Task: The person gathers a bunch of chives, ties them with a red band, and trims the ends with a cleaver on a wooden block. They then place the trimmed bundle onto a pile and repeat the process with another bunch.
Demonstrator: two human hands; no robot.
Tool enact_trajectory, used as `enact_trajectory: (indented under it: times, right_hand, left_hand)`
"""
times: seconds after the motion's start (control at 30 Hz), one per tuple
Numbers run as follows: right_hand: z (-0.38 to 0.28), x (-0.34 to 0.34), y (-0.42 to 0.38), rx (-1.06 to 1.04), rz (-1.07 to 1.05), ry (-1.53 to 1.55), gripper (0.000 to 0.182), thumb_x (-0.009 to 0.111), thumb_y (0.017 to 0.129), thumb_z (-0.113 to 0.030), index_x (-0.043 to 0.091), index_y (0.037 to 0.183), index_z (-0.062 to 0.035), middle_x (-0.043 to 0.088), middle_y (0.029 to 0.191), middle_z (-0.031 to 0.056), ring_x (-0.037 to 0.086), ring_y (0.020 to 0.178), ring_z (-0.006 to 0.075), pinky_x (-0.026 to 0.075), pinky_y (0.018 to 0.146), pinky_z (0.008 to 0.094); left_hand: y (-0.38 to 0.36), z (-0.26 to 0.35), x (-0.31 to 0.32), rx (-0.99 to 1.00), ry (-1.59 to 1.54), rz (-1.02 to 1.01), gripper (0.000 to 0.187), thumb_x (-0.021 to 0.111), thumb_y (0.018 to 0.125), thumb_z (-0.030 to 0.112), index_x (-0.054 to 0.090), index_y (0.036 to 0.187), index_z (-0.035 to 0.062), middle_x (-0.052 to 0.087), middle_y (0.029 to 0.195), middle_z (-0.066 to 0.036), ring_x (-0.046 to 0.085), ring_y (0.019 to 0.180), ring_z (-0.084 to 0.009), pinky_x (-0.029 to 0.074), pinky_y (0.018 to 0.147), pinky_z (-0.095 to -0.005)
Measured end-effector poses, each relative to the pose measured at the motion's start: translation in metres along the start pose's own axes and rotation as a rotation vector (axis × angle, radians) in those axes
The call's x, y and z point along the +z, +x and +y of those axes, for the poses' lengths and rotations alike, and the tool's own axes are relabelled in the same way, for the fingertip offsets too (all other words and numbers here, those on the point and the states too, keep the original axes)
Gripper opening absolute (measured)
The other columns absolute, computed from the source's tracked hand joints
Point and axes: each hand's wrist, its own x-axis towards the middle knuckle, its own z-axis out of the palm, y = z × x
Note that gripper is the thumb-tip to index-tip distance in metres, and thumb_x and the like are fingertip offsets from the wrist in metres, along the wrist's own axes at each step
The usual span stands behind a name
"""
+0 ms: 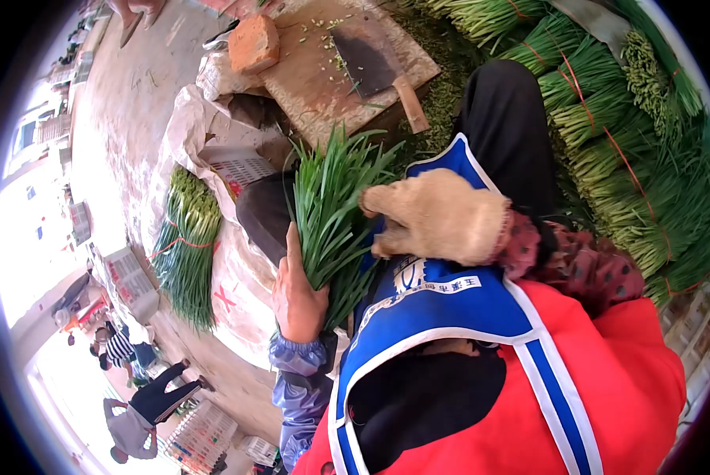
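A loose bunch of long green garlic chives lies across my lap, its leafy ends fanned toward the board. My bare left hand is wrapped round its near left side, one finger stretched along the leaves and the others partly hidden. On the other side, my right hand wears a tan work glove. Its fingers are apart and slightly curved, with the fingertips right at the edge of the leaves and nothing between them. Below the bunch is my blue apron with white trim.
Ahead, a worn board bears a cleaver, a brick and green scraps. A tied bundle leans on a white sack at left. Several tied bundles are stacked at right. A person stands in the background.
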Motion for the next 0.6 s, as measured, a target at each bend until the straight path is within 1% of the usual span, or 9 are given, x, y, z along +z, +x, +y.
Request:
enact_trajectory:
  times: [0.07, 0.17, 0.23, 0.3, 0.37, 0.43, 0.5, 0.53, 0.6]
  right_hand:
    - [0.008, 0.019, 0.010, 0.011, 0.045, -0.005, 0.028, 0.074, 0.082, -0.026, 0.062, 0.096, -0.0052, 0.067, 0.079, 0.0158, 0.069, 0.078, 0.0317, 0.052, 0.065, 0.0412]
    - [0.013, 0.025, 0.014, -0.088, -0.163, -0.073, 0.028, 0.064, 0.089, -0.030, 0.064, 0.100, -0.0042, 0.069, 0.085, 0.0167, 0.069, 0.081, 0.0349, 0.054, 0.071, 0.0428]
    - [0.011, 0.008, -0.002, -0.035, -0.119, 0.440, 0.022, 0.062, 0.090, -0.023, 0.067, 0.094, -0.0020, 0.070, 0.084, 0.0156, 0.070, 0.082, 0.0296, 0.054, 0.073, 0.0377]
    - [0.014, -0.001, -0.011, 0.085, 0.135, 0.833, 0.010, 0.062, 0.091, -0.009, 0.065, 0.091, 0.0007, 0.067, 0.079, 0.0067, 0.063, 0.077, 0.0110, 0.051, 0.071, 0.0281]
    - [0.008, -0.022, -0.019, 0.226, 0.267, 0.883, 0.010, 0.061, 0.092, -0.009, 0.062, 0.090, 0.0002, 0.064, 0.077, 0.0030, 0.060, 0.076, 0.0080, 0.049, 0.069, 0.0270]
    - [0.012, -0.021, -0.021, 0.115, 0.327, 0.725, 0.007, 0.059, 0.092, -0.007, 0.059, 0.089, -0.0002, 0.062, 0.075, 0.0055, 0.063, 0.075, 0.0131, 0.050, 0.068, 0.0303]
    - [0.008, -0.020, -0.017, -0.177, 0.292, 0.402, 0.008, 0.058, 0.092, -0.007, 0.059, 0.088, -0.0006, 0.063, 0.078, 0.0111, 0.066, 0.078, 0.0243, 0.051, 0.070, 0.0350]
    - [0.012, -0.015, -0.012, -0.146, 0.237, 0.181, 0.011, 0.059, 0.092, -0.011, 0.062, 0.096, -0.0021, 0.064, 0.081, 0.0140, 0.066, 0.075, 0.0314, 0.051, 0.066, 0.0371]
    - [0.009, -0.007, -0.004, -0.043, 0.207, 0.077, 0.014, 0.061, 0.092, -0.015, 0.063, 0.096, -0.0029, 0.065, 0.082, 0.0155, 0.066, 0.077, 0.0341, 0.051, 0.067, 0.0403]
  left_hand:
    - [-0.003, 0.007, 0.000, -0.007, 0.071, -0.005, 0.103, 0.073, 0.067, -0.003, 0.024, 0.156, 0.0115, 0.057, 0.098, -0.018, 0.058, 0.093, -0.0388, 0.046, 0.082, -0.0458]
    - [-0.008, 0.012, 0.003, 0.039, 0.200, 0.045, 0.100, 0.070, 0.068, -0.003, 0.024, 0.156, 0.0103, 0.055, 0.096, -0.017, 0.056, 0.090, -0.0381, 0.045, 0.081, -0.0455]
    - [-0.011, 0.013, 0.003, 0.048, 0.209, 0.055, 0.100, 0.068, 0.068, -0.004, 0.024, 0.156, 0.0089, 0.054, 0.095, -0.017, 0.056, 0.090, -0.0376, 0.044, 0.081, -0.0447]
    - [-0.016, 0.018, 0.006, -0.037, 0.256, 0.080, 0.101, 0.068, 0.066, -0.005, 0.023, 0.156, 0.0090, 0.054, 0.095, -0.016, 0.055, 0.090, -0.0372, 0.044, 0.082, -0.0449]
    - [-0.019, 0.022, 0.008, -0.042, 0.251, 0.076, 0.100, 0.067, 0.066, -0.005, 0.025, 0.156, 0.0093, 0.053, 0.095, -0.016, 0.055, 0.091, -0.0369, 0.043, 0.083, -0.0452]
    - [-0.019, 0.024, 0.013, -0.068, 0.298, 0.109, 0.100, 0.066, 0.066, -0.004, 0.025, 0.156, 0.0098, 0.053, 0.096, -0.015, 0.055, 0.091, -0.0365, 0.043, 0.083, -0.0451]
    - [-0.018, 0.025, 0.013, -0.066, 0.301, 0.106, 0.099, 0.066, 0.067, -0.003, 0.025, 0.156, 0.0105, 0.053, 0.096, -0.015, 0.055, 0.092, -0.0363, 0.043, 0.083, -0.0447]
    - [-0.018, 0.024, 0.013, -0.052, 0.306, 0.106, 0.100, 0.066, 0.066, -0.004, 0.026, 0.156, 0.0108, 0.053, 0.096, -0.015, 0.055, 0.092, -0.0362, 0.043, 0.083, -0.0446]
    - [-0.018, 0.023, 0.013, -0.040, 0.315, 0.108, 0.100, 0.066, 0.065, -0.004, 0.026, 0.156, 0.0110, 0.053, 0.097, -0.015, 0.055, 0.092, -0.0361, 0.043, 0.083, -0.0444]
